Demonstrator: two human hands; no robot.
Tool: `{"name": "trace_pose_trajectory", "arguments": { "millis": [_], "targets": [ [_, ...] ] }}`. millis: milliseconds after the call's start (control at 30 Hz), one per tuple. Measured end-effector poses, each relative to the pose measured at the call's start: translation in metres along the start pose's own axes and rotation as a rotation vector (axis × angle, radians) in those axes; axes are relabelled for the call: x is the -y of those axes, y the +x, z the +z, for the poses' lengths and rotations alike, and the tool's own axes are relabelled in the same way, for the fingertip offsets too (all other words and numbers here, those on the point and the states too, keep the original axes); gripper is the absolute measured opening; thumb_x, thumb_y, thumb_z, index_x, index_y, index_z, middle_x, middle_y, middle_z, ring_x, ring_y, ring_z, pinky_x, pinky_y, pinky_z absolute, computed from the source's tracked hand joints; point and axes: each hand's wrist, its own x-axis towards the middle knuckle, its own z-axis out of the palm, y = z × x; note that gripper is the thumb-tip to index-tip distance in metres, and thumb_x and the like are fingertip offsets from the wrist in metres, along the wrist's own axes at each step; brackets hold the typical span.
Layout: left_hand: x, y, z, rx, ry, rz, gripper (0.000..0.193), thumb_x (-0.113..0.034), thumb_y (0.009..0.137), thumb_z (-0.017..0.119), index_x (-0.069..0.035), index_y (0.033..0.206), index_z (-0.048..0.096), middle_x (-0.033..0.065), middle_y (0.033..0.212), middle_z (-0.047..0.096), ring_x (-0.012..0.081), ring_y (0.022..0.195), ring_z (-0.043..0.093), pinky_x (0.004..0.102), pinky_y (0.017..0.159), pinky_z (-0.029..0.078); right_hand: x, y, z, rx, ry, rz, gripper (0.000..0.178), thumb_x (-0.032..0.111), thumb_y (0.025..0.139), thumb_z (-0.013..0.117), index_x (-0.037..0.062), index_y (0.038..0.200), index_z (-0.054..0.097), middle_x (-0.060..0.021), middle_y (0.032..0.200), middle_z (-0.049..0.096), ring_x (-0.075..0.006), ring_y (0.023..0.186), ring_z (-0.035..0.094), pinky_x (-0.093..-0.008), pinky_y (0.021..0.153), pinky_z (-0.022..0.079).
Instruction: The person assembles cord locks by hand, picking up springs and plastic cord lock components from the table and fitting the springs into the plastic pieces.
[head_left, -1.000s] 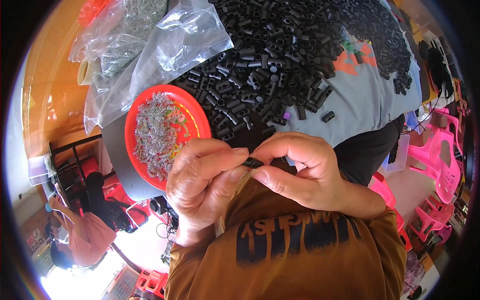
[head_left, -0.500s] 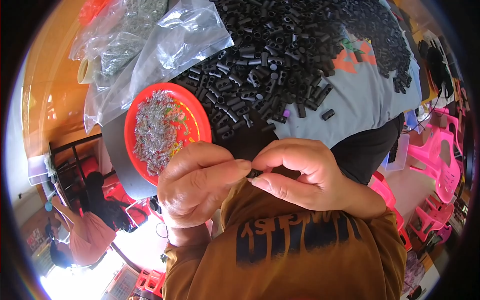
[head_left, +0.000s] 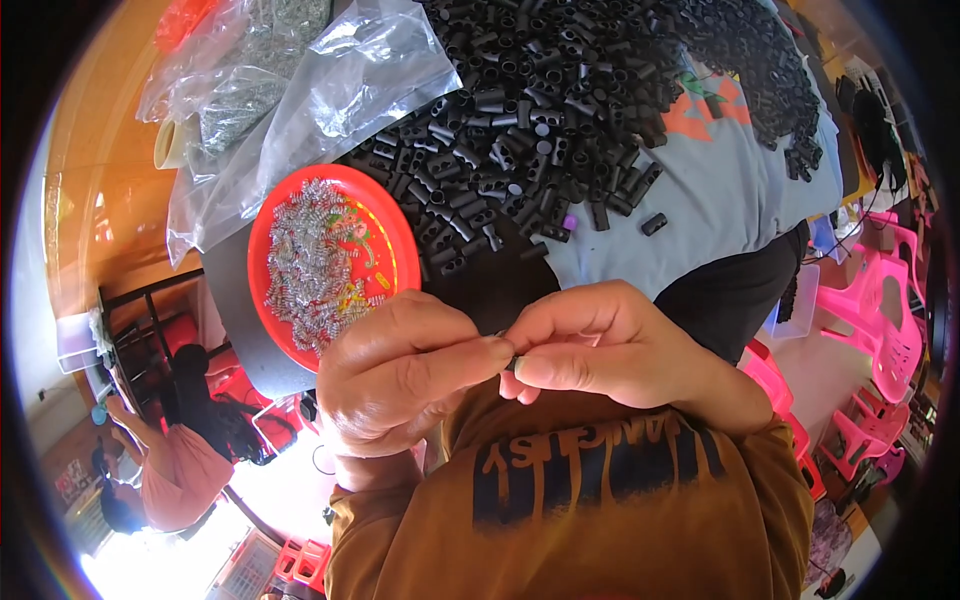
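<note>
In the head view, the left hand point(head_left: 400, 380) and the right hand point(head_left: 610, 350) meet fingertip to fingertip just off the near edge of the tabletop point(head_left: 700, 200), above the brown shirt point(head_left: 600, 500); between thumbs and forefingers sits a small black piece point(head_left: 512, 362), mostly hidden, so each grip is narrow, pinched shut on that piece; its shape cannot be told.

Beyond the hands, a red plate point(head_left: 395, 240) holding small metal springs point(head_left: 315, 265) lies at the tabletop's near left edge, partly over a dark mat point(head_left: 230, 300); just to its right, a large heap of black plastic tubes point(head_left: 560, 90) spreads toward the far edge over a grey cloth point(head_left: 720, 190); one stray tube point(head_left: 653, 223) lies apart on the cloth, and a small purple bit point(head_left: 570, 221) sits at the heap's near fringe.

Clear plastic bags point(head_left: 330, 90) crowd the far left corner, overlapping the plate's far side; pink plastic chairs point(head_left: 890, 330) stand to the right, off the tabletop; another person point(head_left: 170, 470) is at lower left.
</note>
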Motion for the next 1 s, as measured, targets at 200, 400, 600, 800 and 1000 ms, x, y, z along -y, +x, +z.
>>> {"name": "trace_pose_trajectory", "arguments": {
  "millis": [200, 400, 600, 800, 1000],
  "targets": [
    [-0.003, 0.0, 0.003, -0.003, 0.088, -0.018, 0.026, 0.004, 0.063, 0.073, 0.003, 0.088, 0.069, 0.012, 0.08, 0.061, 0.0198, 0.062, 0.059, 0.0276, 0.05, 0.045, 0.001, 0.004, 0.001, -0.141, -0.817, -0.553, 0.013, 0.004, 0.082, 0.065, 0.0017, 0.095, 0.062, -0.0106, 0.08, 0.063, -0.0239, 0.069, 0.061, -0.0316, 0.061, 0.047],
    [-0.004, -0.005, 0.008, -0.037, 0.266, -0.005, 0.03, 0.006, 0.061, 0.073, 0.002, 0.09, 0.067, 0.0121, 0.081, 0.061, 0.0197, 0.064, 0.059, 0.0275, 0.051, 0.046, -0.005, 0.008, 0.003, -0.26, -1.104, -0.797, 0.018, 0.001, 0.074, 0.068, 0.0009, 0.09, 0.06, -0.0123, 0.08, 0.062, -0.0316, 0.069, 0.061, -0.0371, 0.059, 0.048],
    [-0.007, -0.01, 0.016, -0.074, 0.339, -0.073, 0.03, 0.009, 0.065, 0.071, 0.003, 0.093, 0.066, 0.0116, 0.082, 0.061, 0.0197, 0.065, 0.059, 0.0283, 0.053, 0.047, -0.004, 0.009, 0.002, -0.283, -1.121, -0.807, 0.019, 0.001, 0.073, 0.069, 0.0008, 0.09, 0.06, -0.0132, 0.079, 0.062, -0.0319, 0.069, 0.061, -0.037, 0.059, 0.049],
    [-0.004, -0.015, 0.02, -0.133, 0.28, -0.059, 0.031, 0.005, 0.071, 0.069, 0.005, 0.101, 0.065, 0.0129, 0.086, 0.06, 0.019, 0.066, 0.058, 0.0274, 0.056, 0.047, 0.001, 0.002, 0.007, -0.235, -0.686, -0.493, 0.012, 0.0, 0.082, 0.064, -0.0039, 0.093, 0.061, -0.0104, 0.083, 0.063, -0.0154, 0.068, 0.059, -0.0265, 0.059, 0.045],
    [-0.011, -0.019, 0.022, -0.182, 0.158, -0.278, 0.029, -0.001, 0.075, 0.07, 0.006, 0.103, 0.065, 0.0125, 0.087, 0.06, 0.0189, 0.069, 0.057, 0.0282, 0.06, 0.047, 0.002, 0.0, 0.006, -0.242, -0.747, -0.488, 0.012, -0.001, 0.082, 0.064, -0.0037, 0.094, 0.061, -0.0105, 0.084, 0.063, -0.0149, 0.07, 0.059, -0.0262, 0.06, 0.045]
  ]
}}
